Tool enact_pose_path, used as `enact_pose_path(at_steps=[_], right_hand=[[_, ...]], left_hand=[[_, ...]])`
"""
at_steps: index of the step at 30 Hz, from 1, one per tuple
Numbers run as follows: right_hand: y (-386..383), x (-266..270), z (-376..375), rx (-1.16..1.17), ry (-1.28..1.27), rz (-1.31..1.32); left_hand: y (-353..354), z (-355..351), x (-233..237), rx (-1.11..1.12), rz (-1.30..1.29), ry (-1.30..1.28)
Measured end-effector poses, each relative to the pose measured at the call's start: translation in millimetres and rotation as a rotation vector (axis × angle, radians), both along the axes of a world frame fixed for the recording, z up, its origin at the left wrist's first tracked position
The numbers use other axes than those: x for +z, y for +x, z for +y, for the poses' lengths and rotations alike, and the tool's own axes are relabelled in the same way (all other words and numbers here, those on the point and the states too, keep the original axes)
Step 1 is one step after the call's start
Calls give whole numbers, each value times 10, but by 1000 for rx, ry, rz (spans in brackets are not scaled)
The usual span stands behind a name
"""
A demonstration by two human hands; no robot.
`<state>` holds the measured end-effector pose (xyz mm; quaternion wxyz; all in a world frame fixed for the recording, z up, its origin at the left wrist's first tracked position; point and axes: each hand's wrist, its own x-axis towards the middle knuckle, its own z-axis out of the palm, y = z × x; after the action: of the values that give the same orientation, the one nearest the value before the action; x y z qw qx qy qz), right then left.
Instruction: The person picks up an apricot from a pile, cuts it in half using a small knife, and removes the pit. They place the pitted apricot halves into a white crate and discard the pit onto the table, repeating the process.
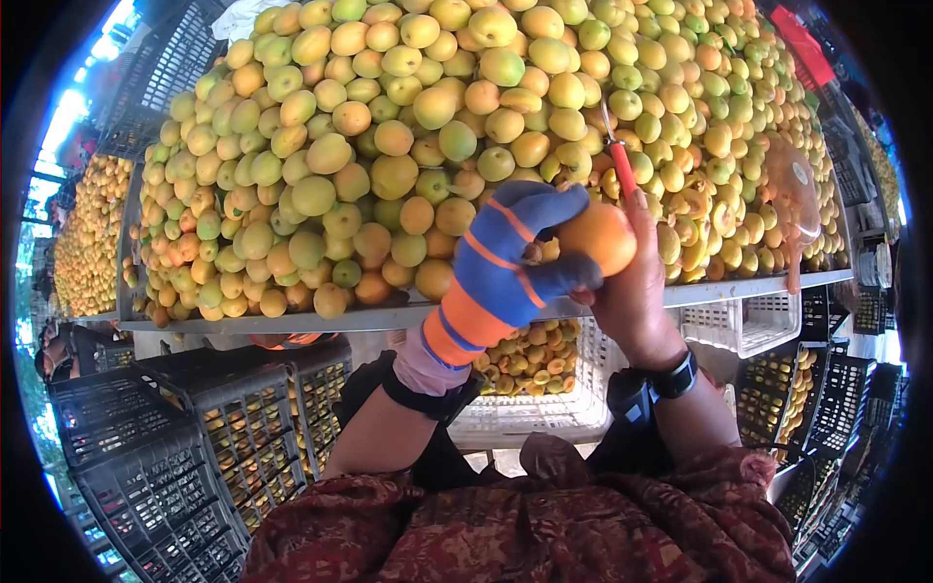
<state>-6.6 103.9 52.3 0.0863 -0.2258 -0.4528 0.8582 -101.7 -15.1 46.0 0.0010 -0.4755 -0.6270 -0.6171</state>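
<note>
My left hand (510,257), in a blue and orange striped glove, is closed around an orange apricot (600,238) above the table's front edge. My right hand (632,287) is bare and grips a knife by its red handle (622,167); the thin metal blade (607,119) points up and away from me. The right fingers also rest against the apricot's right side. Beyond both hands lies a large heap of yellow, green and orange apricots (389,141). Split apricots (695,199) are gathered right of the knife.
A metal table edge (389,319) runs below the heap. Under it, a white crate (525,418) holds split apricots. Black crates (243,389) of fruit stand at left, with more black crates (836,389) at right. A translucent brownish plastic item (792,194) lies on the heap.
</note>
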Motion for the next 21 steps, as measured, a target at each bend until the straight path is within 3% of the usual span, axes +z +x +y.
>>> enact_pose_path(at_steps=[1, 3, 4, 5, 7, 8, 9, 11, 13, 14, 15, 18, 21], right_hand=[[3, -13, 11, 3, -2, 3], [13, -67, 9, 312, -261, -26], [15, -111, -23, 440, -285, 48], [23, -69, -89, 445, -291, 45], [46, 45, -290, 445, -318, -93], [59, 26, -392, 514, -348, -165], [124, -165, -476, 659, -350, -176], [218, -273, -775, 651, -26, -273], [315, -295, -928, 635, 77, -355], [395, -343, -926, 710, 52, -327], [436, -389, -888, 777, 40, -289], [543, -636, -1010, 843, 21, -316], [633, -1065, -1322, 705, 128, -459]], left_hand=[[-38, -35, 8, 3, 3, -2], [-126, -86, 21, 31, -255, -73], [-124, -36, -45, 147, -545, 62], [-164, -20, -107, 154, -548, 59], [-291, -29, -204, 204, -1063, 458], [-340, -49, -179, 178, -1142, 490], [-424, -92, -297, 114, -1096, 479], [-502, -119, -318, 141, -993, 511], [-550, -147, -279, 209, -838, 578], [-671, -156, -329, 166, -859, 551], [-593, -356, -45, 241, -846, 428], [-803, -585, -26, 159, -905, 496], [-937, -754, -73, 109, -948, 545]])
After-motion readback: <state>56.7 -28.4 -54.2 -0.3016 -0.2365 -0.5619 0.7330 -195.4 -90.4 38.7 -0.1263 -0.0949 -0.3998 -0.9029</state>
